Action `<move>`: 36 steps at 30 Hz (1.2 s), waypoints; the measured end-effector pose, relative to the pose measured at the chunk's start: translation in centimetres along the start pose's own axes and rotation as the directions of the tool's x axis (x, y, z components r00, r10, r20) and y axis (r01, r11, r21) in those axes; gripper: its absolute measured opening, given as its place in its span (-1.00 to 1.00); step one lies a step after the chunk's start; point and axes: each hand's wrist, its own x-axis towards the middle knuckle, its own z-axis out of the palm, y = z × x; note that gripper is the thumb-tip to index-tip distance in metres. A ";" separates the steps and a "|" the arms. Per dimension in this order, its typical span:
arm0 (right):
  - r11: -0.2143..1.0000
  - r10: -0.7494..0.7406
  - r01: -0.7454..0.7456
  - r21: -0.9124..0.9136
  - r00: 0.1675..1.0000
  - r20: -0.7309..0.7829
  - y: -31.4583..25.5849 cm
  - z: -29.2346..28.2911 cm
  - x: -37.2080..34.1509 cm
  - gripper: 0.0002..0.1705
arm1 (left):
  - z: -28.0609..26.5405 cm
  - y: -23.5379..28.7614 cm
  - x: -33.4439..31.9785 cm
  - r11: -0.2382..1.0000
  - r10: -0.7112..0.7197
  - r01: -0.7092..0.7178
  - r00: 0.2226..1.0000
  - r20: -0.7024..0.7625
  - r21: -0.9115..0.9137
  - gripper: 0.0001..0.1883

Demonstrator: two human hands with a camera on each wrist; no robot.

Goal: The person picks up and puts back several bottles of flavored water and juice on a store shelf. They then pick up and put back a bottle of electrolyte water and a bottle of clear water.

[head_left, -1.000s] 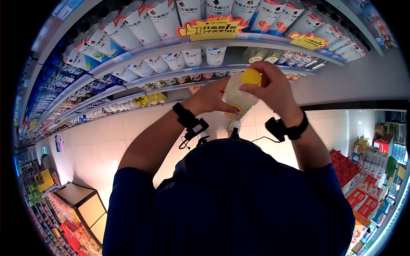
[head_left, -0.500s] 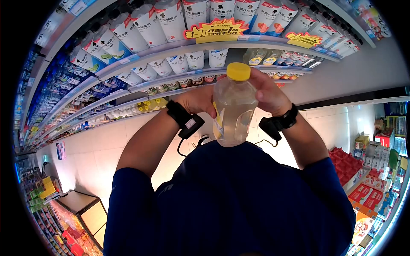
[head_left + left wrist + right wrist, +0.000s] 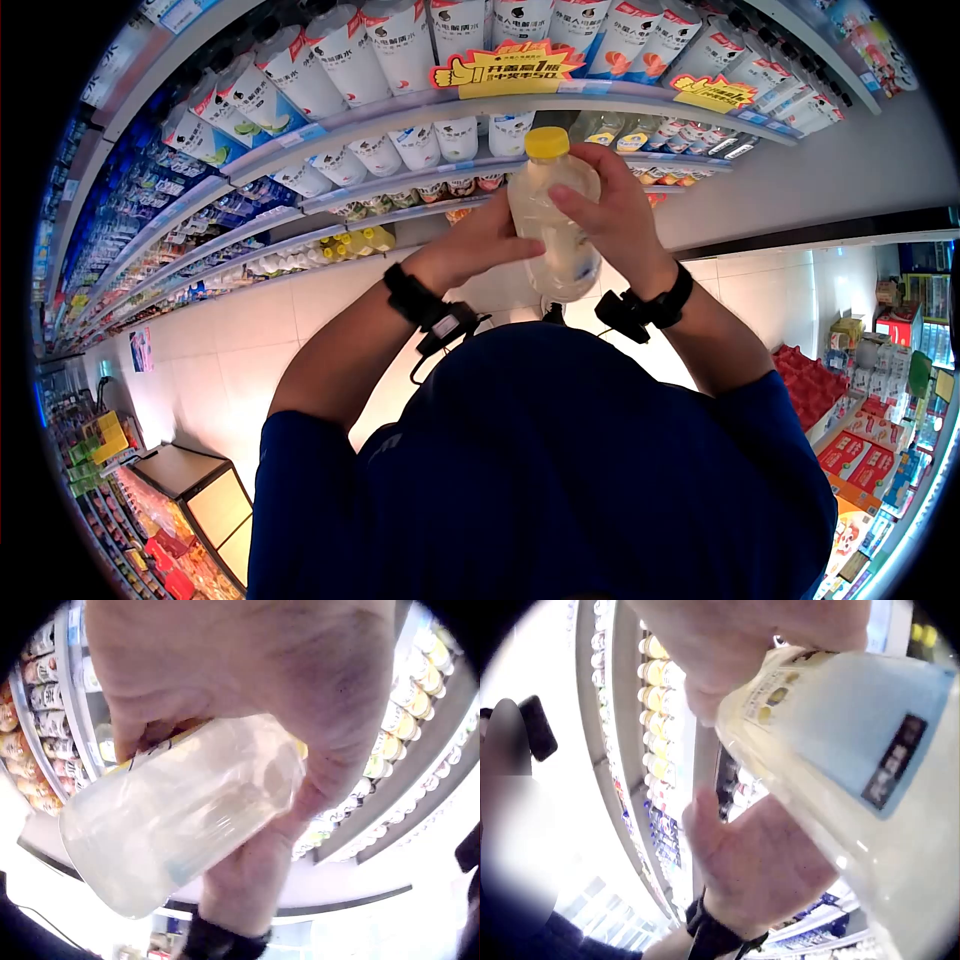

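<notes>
Yellow cap (image 3: 547, 142), pale translucent bottle (image 3: 535, 205), light-blue label (image 3: 847, 720), navy shirt (image 3: 560, 470), black wristbands (image 3: 678, 297), red-edged yellow sign (image 3: 512, 72)

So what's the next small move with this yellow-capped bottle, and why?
Perhaps turn the bottle in the right hand until its blue label panel faces you: the head view shows mainly clear plastic, while the panel shows in the right wrist view.

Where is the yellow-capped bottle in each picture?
Head: the bottle is just above and right of centre.
Left wrist: the bottle slants across the middle, toward the left.
Right wrist: the bottle fills much of the right side.
Shared landmark: the left hand, left of the bottle in head, top in left wrist, low middle in right wrist.
</notes>
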 end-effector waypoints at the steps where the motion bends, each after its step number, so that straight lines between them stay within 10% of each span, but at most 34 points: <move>1: 1.000 0.002 -0.002 0.003 1.000 0.005 0.2 0.6 0.0 -0.25 | -0.4 -0.4 0.4 1.000 -0.002 0.002 1.000 -0.006 -0.001 -0.22; 4: 0.965 -0.030 0.006 -0.264 0.996 -0.088 1.4 1.8 0.3 -0.27 | -2.2 -1.8 2.1 0.984 -0.018 0.038 0.993 -0.118 0.172 -0.24; 11: 0.991 0.115 -0.132 0.024 0.928 0.353 3.1 -1.6 3.0 -0.29 | -5.8 -2.2 2.9 0.971 -0.102 0.110 0.994 -0.049 0.214 -0.24; 22: 0.987 0.110 -0.060 -0.149 0.929 0.354 3.7 -2.6 2.9 -0.26 | -5.5 -2.1 4.0 0.940 -0.176 0.194 0.980 -0.088 0.281 -0.17; 24: 0.810 -0.171 0.257 -0.528 0.963 0.207 3.7 -3.0 3.1 -0.27 | -5.1 -2.0 4.5 0.915 -0.123 0.149 0.988 -0.093 0.375 -0.18; 31: 0.727 0.031 0.106 -0.678 0.982 0.187 2.5 -3.5 5.7 -0.42 | -1.5 -3.2 5.5 0.603 0.013 0.223 0.957 -0.289 0.766 -0.06; 34: 0.758 0.017 0.211 -0.618 0.940 0.342 1.5 -5.0 6.0 -0.52 | -2.8 -4.1 5.6 0.788 0.040 0.124 0.967 -0.251 0.603 0.04; 36: 0.616 -0.204 0.613 -0.494 0.731 0.652 1.1 -6.3 6.0 -0.63 | -3.8 -3.7 6.2 0.761 0.082 -0.030 0.995 -0.051 0.648 0.14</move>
